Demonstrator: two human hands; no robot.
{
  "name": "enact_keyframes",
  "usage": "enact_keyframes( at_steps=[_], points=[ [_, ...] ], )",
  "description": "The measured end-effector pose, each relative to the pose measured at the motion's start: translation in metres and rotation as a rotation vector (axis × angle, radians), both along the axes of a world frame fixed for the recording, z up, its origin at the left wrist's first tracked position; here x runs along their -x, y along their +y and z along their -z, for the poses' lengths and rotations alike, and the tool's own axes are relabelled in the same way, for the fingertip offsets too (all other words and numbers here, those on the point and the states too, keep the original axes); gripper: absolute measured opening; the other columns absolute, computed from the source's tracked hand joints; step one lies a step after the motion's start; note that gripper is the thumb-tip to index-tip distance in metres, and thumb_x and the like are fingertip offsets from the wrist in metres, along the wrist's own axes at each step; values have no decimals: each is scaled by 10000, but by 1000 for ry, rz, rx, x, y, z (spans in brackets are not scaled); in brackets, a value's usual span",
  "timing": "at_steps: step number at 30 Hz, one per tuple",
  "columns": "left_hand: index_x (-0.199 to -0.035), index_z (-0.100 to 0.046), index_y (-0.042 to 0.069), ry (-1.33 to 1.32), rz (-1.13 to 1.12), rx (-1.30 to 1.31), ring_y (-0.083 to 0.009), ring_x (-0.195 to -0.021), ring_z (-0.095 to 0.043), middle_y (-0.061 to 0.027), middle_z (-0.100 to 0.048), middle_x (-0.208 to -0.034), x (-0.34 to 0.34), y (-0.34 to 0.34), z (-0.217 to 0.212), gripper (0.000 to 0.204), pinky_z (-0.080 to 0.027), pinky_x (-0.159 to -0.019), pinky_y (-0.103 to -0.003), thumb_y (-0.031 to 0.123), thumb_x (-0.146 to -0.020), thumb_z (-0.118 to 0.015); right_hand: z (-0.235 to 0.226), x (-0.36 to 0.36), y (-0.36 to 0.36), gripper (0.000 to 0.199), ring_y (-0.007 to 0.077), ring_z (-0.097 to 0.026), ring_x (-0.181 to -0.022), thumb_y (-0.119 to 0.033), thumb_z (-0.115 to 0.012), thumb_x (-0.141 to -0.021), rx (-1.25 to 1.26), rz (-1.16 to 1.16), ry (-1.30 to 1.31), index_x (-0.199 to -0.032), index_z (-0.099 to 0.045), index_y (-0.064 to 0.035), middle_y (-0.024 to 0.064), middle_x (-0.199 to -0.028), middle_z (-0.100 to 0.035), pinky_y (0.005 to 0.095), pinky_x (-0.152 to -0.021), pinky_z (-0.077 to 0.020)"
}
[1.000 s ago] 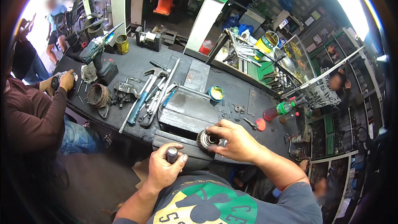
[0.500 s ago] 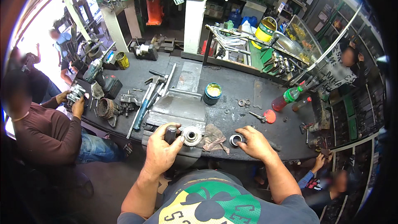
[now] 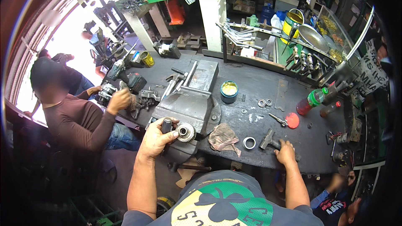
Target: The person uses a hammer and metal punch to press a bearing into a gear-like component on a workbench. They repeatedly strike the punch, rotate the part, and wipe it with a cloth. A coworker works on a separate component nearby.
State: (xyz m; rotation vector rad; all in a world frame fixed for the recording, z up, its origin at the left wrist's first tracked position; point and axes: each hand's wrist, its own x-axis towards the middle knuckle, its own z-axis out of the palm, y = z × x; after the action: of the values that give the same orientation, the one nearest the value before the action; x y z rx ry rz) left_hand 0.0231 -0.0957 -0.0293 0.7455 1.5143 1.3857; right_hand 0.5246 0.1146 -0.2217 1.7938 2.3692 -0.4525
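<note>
Your left hand (image 3: 155, 141), at the near end of the vise (image 3: 184, 106), is wrapped round a dark metal cylinder (image 3: 167, 123), thumb right by the toothed gear (image 3: 186, 136)! Over to the vise's right, past the metal ring (image 3: 244, 144), your right hand (image 3: 286, 153) bends its fingers over a hammer (image 3: 266, 139) on the worktop (image 3: 255, 84); whether they're closed round it, I can't tell.

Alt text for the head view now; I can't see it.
A person's left hand grips a dark metal cylinder beside a toothed gear, and the right hand is on a hammer on the workbench. Between them lie a crumpled rag and metal ring, near a vise.
</note>
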Motion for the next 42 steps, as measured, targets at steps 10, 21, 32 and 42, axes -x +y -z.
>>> enact_keyframes(
  at_steps=[10,21,32,42],
  points=[
    [-1317,-721,-2,176,-49,-19,-80,-843,-633,-6,-700,-1092,-6,-3,4,486,-523,-724,-252,215,-928,-915,37,-11,29,542,423,-673,-1236,-240,-889,-913,-37,-298,232,-1374,-672,-58,202,-1309,-703,523,-1038,-560],
    [-1160,-658,43,-161,-133,-381,-115,-728,-599,-38,-632,-879,28,-36,-1,177,-518,-681,-276,149,-1059,-758,-47,18,-51,580,197,-672,-719,-493,-834,-1011,313,202,1185,-1282,-657,-12,64,-890,-669,379,-676,-609],
    [-1066,-568,37,-284,204,-835,-123,-625,-486,-41,-503,-754,29,38,-44,647,-421,-589,-282,662,-1035,-729,-173,135,-121,575,195,-661,-1176,-316,-917,-978,175,54,1128,-1380,-638,-14,72,-1277,-701,391,-1046,-551],
    [-1051,-641,-20,-437,465,-744,-76,-653,-511,-27,-571,-774,38,52,-28,719,-427,-559,-240,686,-998,-764,-270,170,-130,497,346,-703,-1170,-317,-969,-892,-189,-311,861,-1249,-765,-37,160,-1264,-720,450,-997,-567]
  ],
)
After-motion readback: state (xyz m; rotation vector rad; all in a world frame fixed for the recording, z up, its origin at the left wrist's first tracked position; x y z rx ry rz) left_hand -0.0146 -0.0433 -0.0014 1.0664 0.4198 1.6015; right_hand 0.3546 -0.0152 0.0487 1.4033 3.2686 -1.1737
